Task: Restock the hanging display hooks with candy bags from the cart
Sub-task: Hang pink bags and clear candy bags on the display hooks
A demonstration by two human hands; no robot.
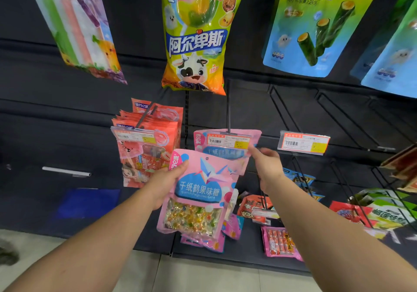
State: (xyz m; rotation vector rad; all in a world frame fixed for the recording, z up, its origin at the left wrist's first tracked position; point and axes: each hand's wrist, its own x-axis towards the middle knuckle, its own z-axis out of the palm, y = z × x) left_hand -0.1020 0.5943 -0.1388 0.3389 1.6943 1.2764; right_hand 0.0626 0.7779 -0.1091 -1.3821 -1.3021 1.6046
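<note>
In front of the dark display wall, my left hand (168, 180) holds one pink bag (198, 192) up by its left edge, fingers curled and pinching it, thumb on the front. I keep it upright with its punched hole at the top, I'd judge so it can slide onto the hook (228, 108). My right hand (266, 163) reaches to the hung bag (225, 143) behind, fingertips pressed together on its right edge beside the price tag (226, 140), probably to steady it or push it back and make room. I count two pink bags at this hook: one in hand, one hanging. More pink packs show below, partly hidden. The cart is out of view.
</note>
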